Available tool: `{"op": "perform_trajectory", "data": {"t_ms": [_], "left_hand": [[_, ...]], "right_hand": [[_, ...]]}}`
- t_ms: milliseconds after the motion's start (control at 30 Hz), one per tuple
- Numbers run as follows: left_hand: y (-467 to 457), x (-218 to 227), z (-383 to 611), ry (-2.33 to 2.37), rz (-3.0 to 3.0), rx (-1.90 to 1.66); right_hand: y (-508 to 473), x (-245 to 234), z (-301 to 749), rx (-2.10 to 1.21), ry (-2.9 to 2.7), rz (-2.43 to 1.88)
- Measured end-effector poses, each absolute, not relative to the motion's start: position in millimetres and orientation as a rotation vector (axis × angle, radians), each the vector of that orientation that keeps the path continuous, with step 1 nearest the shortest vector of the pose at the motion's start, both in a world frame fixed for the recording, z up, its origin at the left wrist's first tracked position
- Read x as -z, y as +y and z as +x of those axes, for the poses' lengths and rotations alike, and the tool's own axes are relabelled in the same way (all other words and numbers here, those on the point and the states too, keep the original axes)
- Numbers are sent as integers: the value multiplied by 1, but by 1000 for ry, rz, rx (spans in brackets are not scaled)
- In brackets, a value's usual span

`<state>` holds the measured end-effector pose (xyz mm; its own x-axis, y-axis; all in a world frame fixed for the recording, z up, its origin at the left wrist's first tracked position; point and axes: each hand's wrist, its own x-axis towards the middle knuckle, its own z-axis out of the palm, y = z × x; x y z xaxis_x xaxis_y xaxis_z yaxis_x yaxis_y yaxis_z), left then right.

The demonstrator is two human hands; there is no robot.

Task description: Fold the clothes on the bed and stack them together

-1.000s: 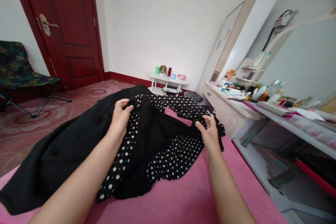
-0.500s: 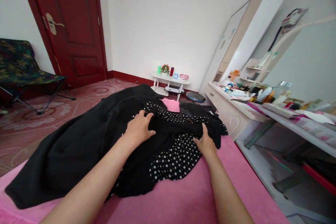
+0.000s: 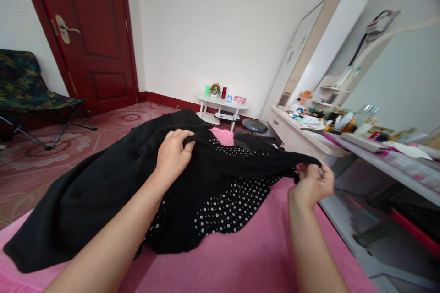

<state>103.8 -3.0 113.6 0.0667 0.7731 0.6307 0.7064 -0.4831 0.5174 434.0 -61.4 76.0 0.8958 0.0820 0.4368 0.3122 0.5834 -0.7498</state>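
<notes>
A black garment (image 3: 103, 183) with a white-dotted panel (image 3: 227, 203) lies spread on a pink bed cover (image 3: 233, 261). My left hand (image 3: 172, 153) is closed on a fold of the black cloth near its upper middle. My right hand (image 3: 311, 183) pinches the garment's right edge and holds it lifted off the bed, so the cloth is stretched taut between the two hands. More dark cloth (image 3: 256, 142) lies at the far end of the bed.
A white dressing table (image 3: 309, 139) crowded with bottles and boxes stands close on the right, with a tall mirror behind. A small white side table (image 3: 220, 103) sits by the far wall. A folding chair (image 3: 24, 91) and a dark red door (image 3: 92, 32) are at left.
My right hand has gone from pressing on the dotted cloth to pinching the black edge and pulling it out to the right. My left hand has lifted and gripped a fold.
</notes>
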Motion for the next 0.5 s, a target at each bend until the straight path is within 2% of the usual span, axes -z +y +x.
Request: {"op": "perform_trajectory", "data": {"t_ms": [100,267,400,500], "left_hand": [[-13,-135,97,1205,1873,-1842],[-17,-154,79,594,1151,-2116],[-12,-161,66,621,1040,-2394],[-24,-170,67,700,1093,-2467]], "right_hand": [[-74,-103,423,114,-461,-842],[-85,-124,395,100,-794,-779],[-76,-110,388,17,-1084,-1076],[-73,-104,381,2,-1152,-1295]]}}
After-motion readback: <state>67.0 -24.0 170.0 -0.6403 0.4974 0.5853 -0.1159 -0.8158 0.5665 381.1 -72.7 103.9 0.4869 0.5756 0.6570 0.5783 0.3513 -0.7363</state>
